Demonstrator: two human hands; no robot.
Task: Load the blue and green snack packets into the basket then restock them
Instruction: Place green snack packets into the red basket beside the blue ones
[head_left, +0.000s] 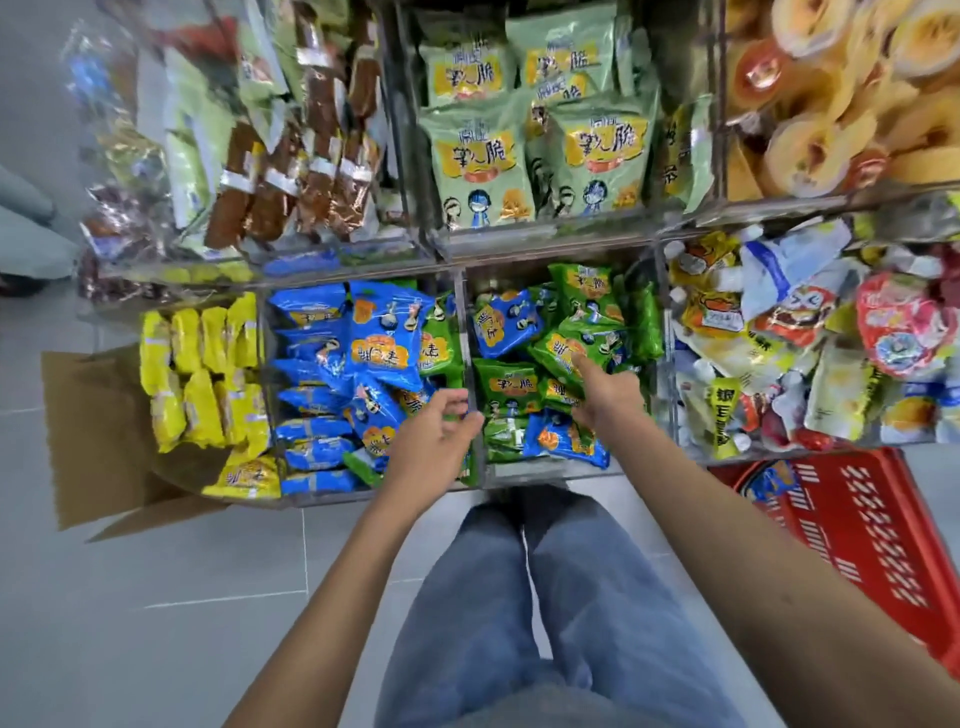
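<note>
Blue snack packets (384, 338) fill the clear bin left of centre, with a few green ones mixed in. Green snack packets (576, 343) and a couple of blue ones (506, 322) lie in the bin to its right. My left hand (436, 447) hovers over the divider between the two bins, its fingers loosely curled and holding nothing. My right hand (605, 395) reaches into the green bin, fingers extended, its fingertips touching a green packet. The red basket (862, 540) stands on the floor at the lower right, with one blue packet (769, 480) visible inside.
Yellow packets (202, 374) fill the bin at far left, above an open cardboard box (93, 441) on the floor. Mixed snacks (810, 343) crowd the right bin. Pale green bags (530, 135) and brown snacks (291, 156) sit on the upper shelf. Grey tiled floor lies below.
</note>
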